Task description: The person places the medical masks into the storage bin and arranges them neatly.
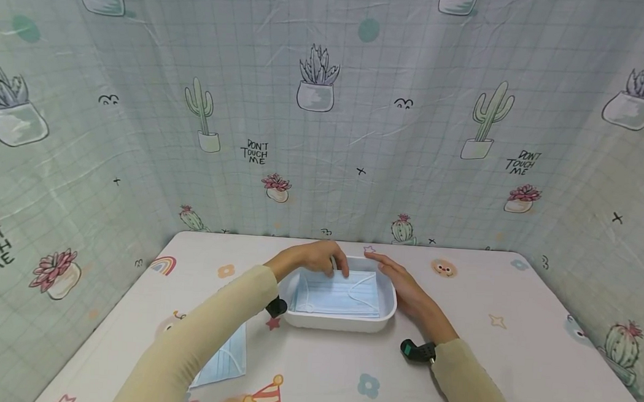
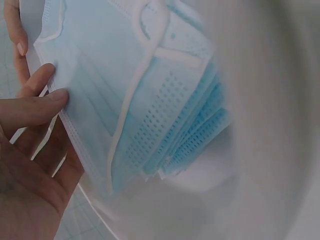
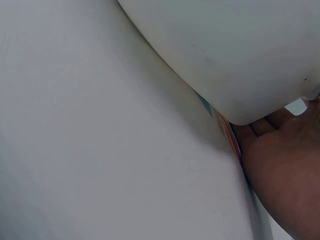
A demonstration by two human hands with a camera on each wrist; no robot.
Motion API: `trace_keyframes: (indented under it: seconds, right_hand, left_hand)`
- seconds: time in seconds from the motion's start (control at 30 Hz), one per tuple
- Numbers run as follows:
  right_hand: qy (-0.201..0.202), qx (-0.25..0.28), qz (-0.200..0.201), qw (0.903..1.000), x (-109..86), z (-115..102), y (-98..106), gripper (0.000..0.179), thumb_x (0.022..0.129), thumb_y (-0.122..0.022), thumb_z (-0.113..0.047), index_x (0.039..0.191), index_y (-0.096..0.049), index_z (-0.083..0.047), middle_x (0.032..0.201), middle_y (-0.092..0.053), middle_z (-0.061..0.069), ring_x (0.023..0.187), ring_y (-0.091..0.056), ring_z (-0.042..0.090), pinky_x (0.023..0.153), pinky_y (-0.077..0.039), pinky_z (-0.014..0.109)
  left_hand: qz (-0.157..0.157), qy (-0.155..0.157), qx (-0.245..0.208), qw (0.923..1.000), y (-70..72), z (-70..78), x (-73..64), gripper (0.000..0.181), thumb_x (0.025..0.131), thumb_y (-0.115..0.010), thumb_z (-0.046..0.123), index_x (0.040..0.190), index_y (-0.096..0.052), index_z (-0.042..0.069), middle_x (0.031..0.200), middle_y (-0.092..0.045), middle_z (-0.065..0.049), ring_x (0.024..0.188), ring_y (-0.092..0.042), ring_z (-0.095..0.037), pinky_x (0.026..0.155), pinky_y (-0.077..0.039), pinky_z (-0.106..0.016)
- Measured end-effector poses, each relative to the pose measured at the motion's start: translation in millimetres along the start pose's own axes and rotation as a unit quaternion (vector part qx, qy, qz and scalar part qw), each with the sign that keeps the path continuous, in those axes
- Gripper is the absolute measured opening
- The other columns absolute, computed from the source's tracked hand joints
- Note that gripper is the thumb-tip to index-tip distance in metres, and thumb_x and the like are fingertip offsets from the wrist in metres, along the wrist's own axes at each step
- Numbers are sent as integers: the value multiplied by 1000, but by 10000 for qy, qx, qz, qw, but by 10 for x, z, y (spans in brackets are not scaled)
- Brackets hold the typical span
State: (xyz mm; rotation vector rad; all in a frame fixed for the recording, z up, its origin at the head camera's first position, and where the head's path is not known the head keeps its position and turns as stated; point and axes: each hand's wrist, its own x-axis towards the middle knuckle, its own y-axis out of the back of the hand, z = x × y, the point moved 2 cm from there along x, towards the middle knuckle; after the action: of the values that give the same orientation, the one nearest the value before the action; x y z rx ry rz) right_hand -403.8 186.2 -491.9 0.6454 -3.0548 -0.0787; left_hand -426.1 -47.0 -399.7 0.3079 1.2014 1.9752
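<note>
A stack of light blue face masks (image 1: 335, 294) with white ear loops lies in a white plastic container (image 1: 336, 323). Over the container's far side, my left hand (image 1: 320, 256) reaches down to the stack's far edge. In the left wrist view, its thumb (image 2: 57, 96) lies on the top mask's edge and pinches it, with other fingers partly hidden behind that edge. Against the container's right side and far corner rests my right hand (image 1: 405, 286), its fingers extended along the rim. The right wrist view shows its palm (image 3: 285, 165) beside the container's outer wall.
Another blue face mask (image 1: 229, 362) lies on the table, partly covered by the left sleeve (image 1: 203, 329). The white tablecloth (image 1: 455, 381) carries printed cartoon figures. Cactus-print curtains (image 1: 359, 129) enclose the table at the back and sides.
</note>
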Motion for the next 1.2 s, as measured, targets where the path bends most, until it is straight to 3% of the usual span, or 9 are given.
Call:
trace_keyframes:
  seconds: [0.37, 1.0, 1.2]
  right_hand:
    - [-75, 32, -19, 10000, 6, -3, -4, 47, 113, -31, -23, 159, -41, -24, 175, -12, -2, 161, -15, 32, 125, -25, 56]
    - [-50, 51, 6, 10000, 4, 9, -6, 47, 112, -32, -22, 158, -42, -23, 175, -13, -2, 162, -9, 30, 128, -17, 59]
    - [-28, 80, -18, 10000, 10, 8, -2, 47, 112, -33, -23, 158, -42, -23, 175, -14, -2, 162, -10, 30, 128, -18, 58]
  left_hand:
    - [55, 22, 68, 10000, -10, -22, -11, 42, 83, -61, -18, 109, -81, 8, 117, -77, -7, 105, -65, -17, 94, -54, -29]
    - [-131, 254, -145, 9995, -25, -47, -61, 40, 88, -68, -10, 122, -76, 9, 133, -72, -8, 132, -61, -25, 115, -47, -44]
    - [-7, 266, -285, 9992, -16, -52, -107, 38, 90, -70, -4, 126, -74, 7, 135, -70, -8, 129, -63, -27, 111, -51, -42]
